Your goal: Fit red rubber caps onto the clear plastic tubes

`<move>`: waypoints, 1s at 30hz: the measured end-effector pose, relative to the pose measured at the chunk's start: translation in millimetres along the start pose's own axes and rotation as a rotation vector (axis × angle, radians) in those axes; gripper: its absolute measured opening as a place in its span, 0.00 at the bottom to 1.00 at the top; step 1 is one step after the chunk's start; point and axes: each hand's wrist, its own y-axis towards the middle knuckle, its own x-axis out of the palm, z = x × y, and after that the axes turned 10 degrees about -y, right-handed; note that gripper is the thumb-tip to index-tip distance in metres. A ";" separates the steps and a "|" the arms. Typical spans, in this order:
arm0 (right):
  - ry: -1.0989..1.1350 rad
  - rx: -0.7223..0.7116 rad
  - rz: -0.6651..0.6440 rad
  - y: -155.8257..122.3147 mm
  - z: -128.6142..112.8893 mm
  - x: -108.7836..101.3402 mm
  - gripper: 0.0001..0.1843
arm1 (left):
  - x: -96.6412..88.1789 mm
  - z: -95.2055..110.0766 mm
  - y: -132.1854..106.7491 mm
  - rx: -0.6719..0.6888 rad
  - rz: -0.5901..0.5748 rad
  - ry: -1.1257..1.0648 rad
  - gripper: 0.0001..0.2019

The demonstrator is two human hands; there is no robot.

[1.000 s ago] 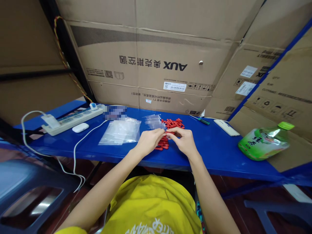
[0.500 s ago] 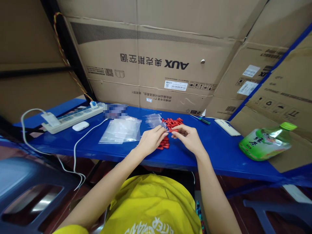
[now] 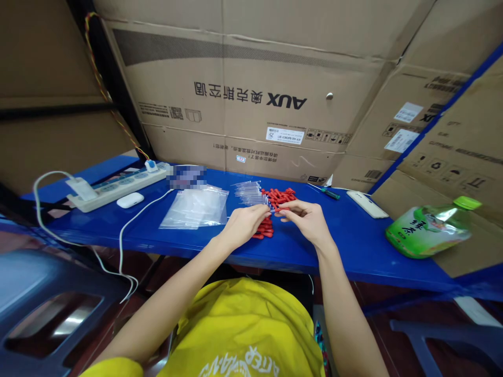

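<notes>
My left hand (image 3: 245,224) and my right hand (image 3: 307,220) meet over the middle of the blue table (image 3: 346,246). The right hand pinches a small red piece (image 3: 282,209) between thumb and fingers. The left hand's fingers are curled and pinch a thin clear tube at its end, tip toward the red piece. Behind the hands lies a heap of red pieces (image 3: 278,198), with more under my left hand. A bundle of thin clear tubes (image 3: 248,191) lies just left of the heap.
A stack of clear plastic bags (image 3: 196,207) lies left of the hands. Farther left are a power strip (image 3: 118,186), a white earbud case (image 3: 130,199) and a white cable. To the right lie a screwdriver (image 3: 326,192), a white remote-like object (image 3: 363,203) and a green bottle (image 3: 428,230). Cardboard boxes wall the back.
Both hands have lifted slightly and drawn a little apart, the right hand carrying a red piece; the view has shifted slightly.
</notes>
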 end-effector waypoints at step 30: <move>-0.088 -0.050 -0.019 -1.9 1.3 6.5 0.16 | 0.7 -2.4 -1.7 0.009 -0.021 0.017 0.17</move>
